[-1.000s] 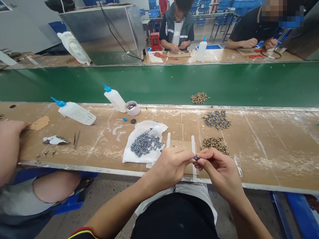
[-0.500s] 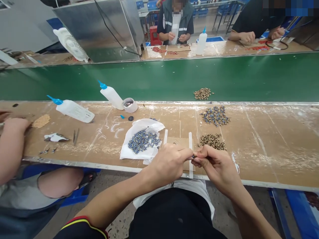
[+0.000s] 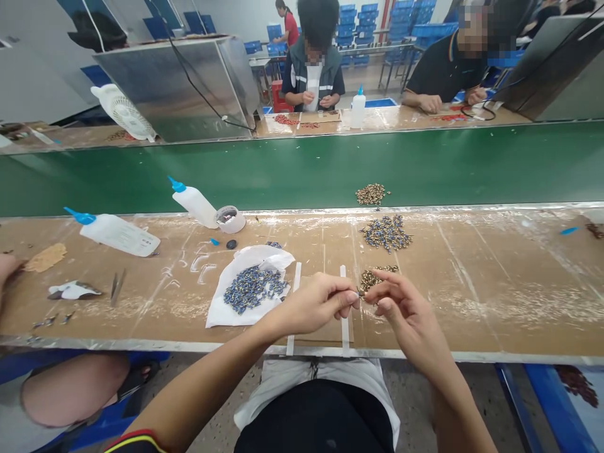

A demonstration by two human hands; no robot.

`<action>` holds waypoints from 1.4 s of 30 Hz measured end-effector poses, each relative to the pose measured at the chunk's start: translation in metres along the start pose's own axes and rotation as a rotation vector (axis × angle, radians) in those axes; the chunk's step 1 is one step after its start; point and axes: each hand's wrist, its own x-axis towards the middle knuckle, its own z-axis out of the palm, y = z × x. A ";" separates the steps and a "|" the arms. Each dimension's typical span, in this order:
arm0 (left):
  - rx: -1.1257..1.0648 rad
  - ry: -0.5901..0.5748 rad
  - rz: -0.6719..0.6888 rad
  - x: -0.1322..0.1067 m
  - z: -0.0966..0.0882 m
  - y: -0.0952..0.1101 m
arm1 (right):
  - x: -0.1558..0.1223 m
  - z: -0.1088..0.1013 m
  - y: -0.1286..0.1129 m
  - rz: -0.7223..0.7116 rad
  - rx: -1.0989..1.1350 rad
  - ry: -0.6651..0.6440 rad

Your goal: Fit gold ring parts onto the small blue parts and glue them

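Note:
My left hand (image 3: pixel 323 303) is pinched shut on a small blue-and-gold part (image 3: pixel 360 293), whose tip pokes out past the thumb and forefinger. My right hand (image 3: pixel 409 314) is just to the right of it, thumb and fingers apart; a fingertip is close to the part, and I cannot tell whether they touch. Behind the right fingers lies a pile of small gold-coloured pieces (image 3: pixel 370 279), partly hidden. A heap of blue-and-gold parts (image 3: pixel 250 290) rests on white paper (image 3: pixel 218 314) left of my left hand. Farther back is a pile of mixed blue-and-gold parts (image 3: pixel 385 233).
Another gold pile (image 3: pixel 372 194) sits on the green belt (image 3: pixel 292 170). Two blue-tipped bottles (image 3: pixel 120 235), a tape roll (image 3: pixel 231 219) and tweezers (image 3: pixel 117 287) are to the left. A co-worker's hand (image 3: pixel 7 267) shows at the left edge; other people sit across the belt.
My right hand has loosened from its pinch and its fingers have spread. The left hand keeps its pinch on the small part. The camera view has tilted up.

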 end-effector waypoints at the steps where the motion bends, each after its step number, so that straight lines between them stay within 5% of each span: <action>1: -0.121 -0.019 -0.049 0.005 -0.001 -0.003 | 0.000 -0.010 0.009 0.003 -0.040 0.067; 5: -0.269 -0.023 -0.147 0.026 -0.009 -0.024 | -0.001 -0.050 0.060 0.101 -0.199 0.252; 8: -0.084 -0.061 -0.217 0.053 -0.018 -0.051 | -0.007 -0.074 0.101 0.183 -0.260 0.266; 13: 0.178 0.054 -0.233 0.125 -0.033 -0.100 | -0.022 -0.108 0.150 0.254 -0.276 0.340; 19: 0.428 0.143 -0.153 0.187 -0.035 -0.134 | 0.012 -0.145 0.184 0.081 -0.565 0.366; 22: 0.493 0.190 -0.091 0.203 -0.036 -0.142 | 0.066 -0.142 0.182 -0.084 -0.773 0.289; 27: 0.552 0.187 -0.024 0.245 -0.040 -0.150 | 0.149 -0.111 0.176 -0.137 -0.860 0.181; 33: 0.563 0.107 -0.024 0.299 -0.036 -0.162 | 0.171 -0.089 0.185 -0.199 -0.948 0.137; 42: 0.533 0.054 0.055 0.318 -0.023 -0.167 | 0.220 -0.069 0.189 -0.221 -0.944 0.199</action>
